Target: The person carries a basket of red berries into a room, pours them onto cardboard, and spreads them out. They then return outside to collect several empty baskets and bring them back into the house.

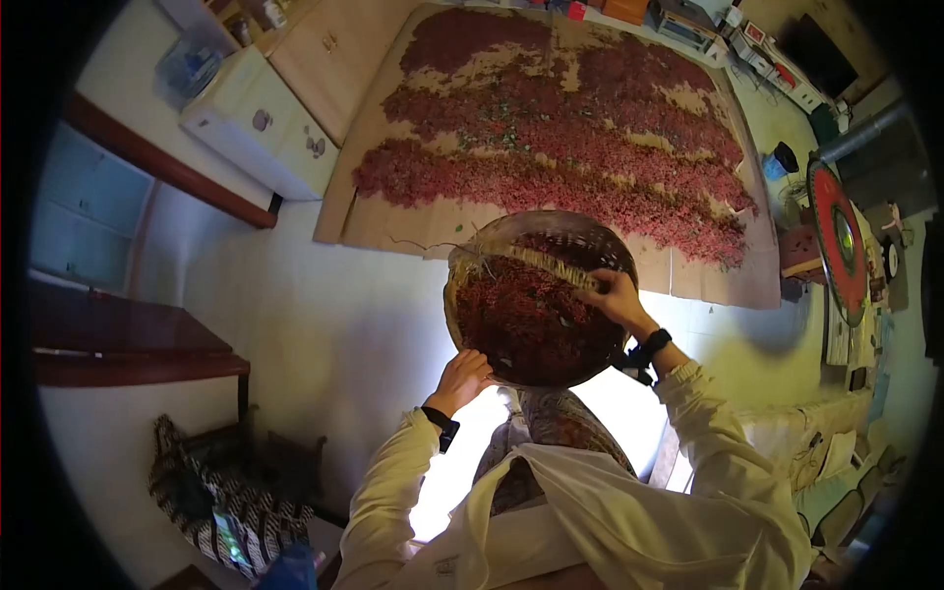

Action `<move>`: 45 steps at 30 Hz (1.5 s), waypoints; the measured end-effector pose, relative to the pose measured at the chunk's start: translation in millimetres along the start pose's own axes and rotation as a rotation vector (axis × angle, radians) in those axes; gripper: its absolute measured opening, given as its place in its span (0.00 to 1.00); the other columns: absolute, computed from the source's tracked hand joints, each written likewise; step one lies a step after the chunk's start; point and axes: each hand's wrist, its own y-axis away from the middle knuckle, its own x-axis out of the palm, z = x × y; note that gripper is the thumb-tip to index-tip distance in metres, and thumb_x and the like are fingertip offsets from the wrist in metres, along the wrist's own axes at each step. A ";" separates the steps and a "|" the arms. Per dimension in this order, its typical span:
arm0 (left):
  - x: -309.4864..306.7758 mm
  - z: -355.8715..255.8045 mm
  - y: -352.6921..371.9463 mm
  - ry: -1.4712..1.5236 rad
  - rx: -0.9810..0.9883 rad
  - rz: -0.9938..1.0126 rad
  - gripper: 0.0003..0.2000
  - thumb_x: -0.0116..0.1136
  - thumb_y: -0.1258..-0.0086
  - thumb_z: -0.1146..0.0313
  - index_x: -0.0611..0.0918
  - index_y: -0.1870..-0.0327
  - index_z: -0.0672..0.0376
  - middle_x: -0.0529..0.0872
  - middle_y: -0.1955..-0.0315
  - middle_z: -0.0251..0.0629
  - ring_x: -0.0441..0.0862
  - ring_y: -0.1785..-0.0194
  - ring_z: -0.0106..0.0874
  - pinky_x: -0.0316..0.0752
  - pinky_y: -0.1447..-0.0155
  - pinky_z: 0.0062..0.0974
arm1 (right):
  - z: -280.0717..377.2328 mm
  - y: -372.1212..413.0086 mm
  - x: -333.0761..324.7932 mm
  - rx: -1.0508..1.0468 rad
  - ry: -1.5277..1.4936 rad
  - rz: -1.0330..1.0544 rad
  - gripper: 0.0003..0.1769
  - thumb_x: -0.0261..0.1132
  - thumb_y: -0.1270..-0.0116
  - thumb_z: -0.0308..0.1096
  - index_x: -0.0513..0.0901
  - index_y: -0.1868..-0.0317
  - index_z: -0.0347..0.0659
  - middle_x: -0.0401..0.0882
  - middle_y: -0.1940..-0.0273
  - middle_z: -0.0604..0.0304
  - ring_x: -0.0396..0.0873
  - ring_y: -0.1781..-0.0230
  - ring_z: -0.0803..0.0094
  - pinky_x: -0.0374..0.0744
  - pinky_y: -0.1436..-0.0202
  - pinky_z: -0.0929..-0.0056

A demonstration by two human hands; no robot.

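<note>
Beside cardboard (388,218) strewn with red clusters (521,192), the left hand (462,380) clamps a basket's (582,230) rim (449,307), the right hand (619,301) its handle (539,260).

Bright light (615,403) glares on the pale floor (295,285).

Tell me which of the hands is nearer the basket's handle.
Right. The right hand is on the handle, gripping its right end; the left hand is apart from it, holding the near left edge of the basket.

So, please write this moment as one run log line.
left hand: holding basket; right hand: gripping its handle; basket: red pieces inside; cardboard: red-strewn
</note>
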 end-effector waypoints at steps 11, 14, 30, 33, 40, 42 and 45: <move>-70.3 152.5 -147.5 0.309 -0.203 0.195 0.15 0.68 0.53 0.59 0.78 0.80 0.60 0.73 0.77 0.37 0.72 0.65 0.37 0.66 0.57 0.32 | -53.6 -273.4 16.4 0.200 -0.194 0.251 0.26 0.66 0.42 0.41 0.73 0.49 0.31 0.78 0.59 0.59 0.74 0.61 0.73 0.72 0.56 0.76; -88.9 190.6 -171.2 0.335 -0.281 0.203 0.15 0.69 0.55 0.58 0.78 0.80 0.60 0.73 0.78 0.36 0.73 0.66 0.36 0.66 0.57 0.32 | -49.2 -316.4 21.8 0.331 -0.243 0.328 0.16 0.66 0.41 0.39 0.75 0.59 0.38 0.78 0.65 0.62 0.73 0.64 0.77 0.71 0.60 0.78; -121.5 358.1 -251.5 0.399 -0.359 0.252 0.14 0.73 0.68 0.59 0.80 0.85 0.55 0.75 0.83 0.29 0.73 0.71 0.30 0.61 0.60 0.28 | -46.5 -461.2 83.7 0.382 -0.134 0.234 0.31 0.57 0.35 0.52 0.69 0.44 0.34 0.77 0.54 0.53 0.73 0.53 0.71 0.71 0.48 0.73; -116.3 362.3 -258.7 0.412 -0.404 0.236 0.14 0.73 0.67 0.59 0.80 0.85 0.54 0.74 0.83 0.28 0.72 0.71 0.30 0.60 0.61 0.28 | -57.8 -464.5 75.2 0.322 -0.144 0.324 0.29 0.59 0.35 0.50 0.69 0.43 0.35 0.76 0.52 0.52 0.72 0.50 0.71 0.70 0.45 0.73; -98.2 363.5 -263.9 0.374 -0.412 0.264 0.14 0.72 0.64 0.57 0.79 0.85 0.53 0.73 0.83 0.31 0.73 0.70 0.31 0.62 0.61 0.31 | -132.4 -446.8 118.5 0.370 -0.310 0.039 0.26 0.61 0.37 0.49 0.74 0.47 0.38 0.79 0.59 0.53 0.75 0.54 0.71 0.71 0.47 0.74; -100.2 358.8 -259.0 0.377 -0.424 0.237 0.14 0.72 0.63 0.57 0.79 0.85 0.52 0.72 0.83 0.31 0.73 0.70 0.31 0.62 0.61 0.31 | -131.7 -448.4 121.7 0.335 -0.323 0.021 0.27 0.61 0.38 0.50 0.75 0.47 0.36 0.80 0.59 0.50 0.77 0.54 0.69 0.72 0.48 0.73; -121.8 354.7 -262.2 0.260 -0.353 0.250 0.13 0.72 0.61 0.57 0.78 0.85 0.52 0.70 0.84 0.32 0.71 0.72 0.32 0.62 0.61 0.30 | -106.4 -450.1 111.7 0.316 -0.228 0.038 0.27 0.61 0.37 0.48 0.74 0.45 0.36 0.77 0.51 0.47 0.73 0.46 0.65 0.69 0.42 0.70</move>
